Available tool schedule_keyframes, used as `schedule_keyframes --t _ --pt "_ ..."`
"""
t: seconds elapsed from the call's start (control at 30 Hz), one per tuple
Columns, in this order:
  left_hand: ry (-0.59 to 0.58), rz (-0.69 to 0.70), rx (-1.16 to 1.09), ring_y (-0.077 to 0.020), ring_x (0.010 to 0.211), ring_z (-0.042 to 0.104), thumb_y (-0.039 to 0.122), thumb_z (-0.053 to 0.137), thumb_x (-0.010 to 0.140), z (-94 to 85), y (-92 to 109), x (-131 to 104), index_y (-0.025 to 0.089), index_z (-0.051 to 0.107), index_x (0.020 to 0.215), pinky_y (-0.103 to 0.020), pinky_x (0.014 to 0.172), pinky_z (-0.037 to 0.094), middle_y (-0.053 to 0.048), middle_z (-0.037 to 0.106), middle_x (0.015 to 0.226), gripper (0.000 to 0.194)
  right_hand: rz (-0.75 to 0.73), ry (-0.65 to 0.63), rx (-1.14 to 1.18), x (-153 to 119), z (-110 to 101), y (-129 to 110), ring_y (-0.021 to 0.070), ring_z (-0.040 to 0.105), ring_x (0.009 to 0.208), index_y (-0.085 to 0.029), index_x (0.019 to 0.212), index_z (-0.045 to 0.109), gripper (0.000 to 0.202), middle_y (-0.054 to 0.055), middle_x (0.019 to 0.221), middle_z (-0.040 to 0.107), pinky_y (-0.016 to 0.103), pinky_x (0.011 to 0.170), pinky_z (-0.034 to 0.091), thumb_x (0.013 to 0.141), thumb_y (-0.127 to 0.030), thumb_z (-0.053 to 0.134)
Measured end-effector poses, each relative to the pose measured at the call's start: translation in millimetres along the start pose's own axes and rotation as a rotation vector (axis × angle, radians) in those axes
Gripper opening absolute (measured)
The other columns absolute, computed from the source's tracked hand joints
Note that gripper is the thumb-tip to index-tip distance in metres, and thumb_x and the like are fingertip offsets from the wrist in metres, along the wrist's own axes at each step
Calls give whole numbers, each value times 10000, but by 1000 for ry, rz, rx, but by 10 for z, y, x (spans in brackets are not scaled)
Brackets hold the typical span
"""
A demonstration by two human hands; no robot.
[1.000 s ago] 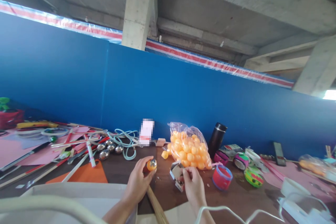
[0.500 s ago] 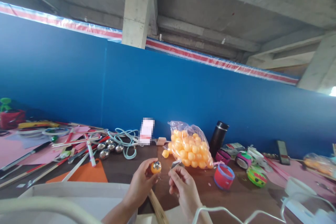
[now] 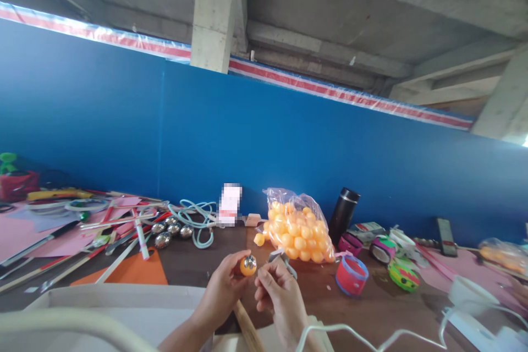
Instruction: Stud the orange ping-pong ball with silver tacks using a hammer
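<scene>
Between the thumb and fingers of my left hand (image 3: 225, 286) is an orange ping-pong ball (image 3: 248, 270), its top partly covered with shiny silver pieces. My right hand (image 3: 282, 291) is closed in a pinch just right of the ball, fingertips close to it. A thin grey, silvery strip (image 3: 289, 265) shows at those fingers and curls behind them; its exact kind is unclear. Behind the hands sits a clear plastic bag (image 3: 299, 231) full of orange balls, with a loose orange ball (image 3: 259, 240) at its left. Several silver-covered balls (image 3: 163, 240) lie further left.
A wooden stick (image 3: 247, 327) lies below my hands, beside a white box (image 3: 119, 300). A black bottle (image 3: 345, 212), a red-and-blue tape roll (image 3: 351, 275) and a green roll (image 3: 403, 275) stand right. A white cable (image 3: 350, 329) crosses the front. Sticks and paper cover the left.
My right hand has moved left and nearer to the ball. The ball has turned slightly in my left hand, showing more of its silver pieces.
</scene>
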State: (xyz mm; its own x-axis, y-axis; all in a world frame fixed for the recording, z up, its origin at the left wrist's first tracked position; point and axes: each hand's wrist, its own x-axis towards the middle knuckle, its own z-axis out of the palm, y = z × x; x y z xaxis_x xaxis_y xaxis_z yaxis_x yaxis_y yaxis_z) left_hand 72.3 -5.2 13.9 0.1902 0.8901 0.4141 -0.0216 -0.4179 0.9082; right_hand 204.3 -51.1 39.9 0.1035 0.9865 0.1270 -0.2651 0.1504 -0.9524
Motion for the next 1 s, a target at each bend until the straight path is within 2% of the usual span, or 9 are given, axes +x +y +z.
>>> schedule_keyframes --t 0.23,0.47,0.77,1.0 --pt "-32 9 21 -206 946 615 188 625 714 3 20 -33 207 574 1094 -314 804 500 -65 639 1041 384 58 8 13 14 -38 60 38 461 408 -123 693 576 361 -18 543 563 120 345 396 678 -459 709" --pt "-22 29 95 -191 911 613 151 590 710 10 75 -46 235 587 1079 -307 803 492 -50 635 1009 378 92 -26 45 -3 13 48 61 502 473 -123 822 594 341 19 690 617 128 343 393 662 -387 738" --pt "-36 117 300 -195 941 586 77 546 698 1 193 -58 249 589 1084 -293 837 468 -49 624 1018 425 111 23 61 -35 24 40 33 442 436 -130 855 584 333 0 678 596 104 313 327 679 -377 720" --pt "-36 136 361 -199 906 585 77 526 702 2 219 -78 254 576 1098 -297 820 471 -51 612 991 437 113 34 81 -28 14 44 16 395 413 -153 761 550 303 -18 663 580 93 306 291 677 -388 721"
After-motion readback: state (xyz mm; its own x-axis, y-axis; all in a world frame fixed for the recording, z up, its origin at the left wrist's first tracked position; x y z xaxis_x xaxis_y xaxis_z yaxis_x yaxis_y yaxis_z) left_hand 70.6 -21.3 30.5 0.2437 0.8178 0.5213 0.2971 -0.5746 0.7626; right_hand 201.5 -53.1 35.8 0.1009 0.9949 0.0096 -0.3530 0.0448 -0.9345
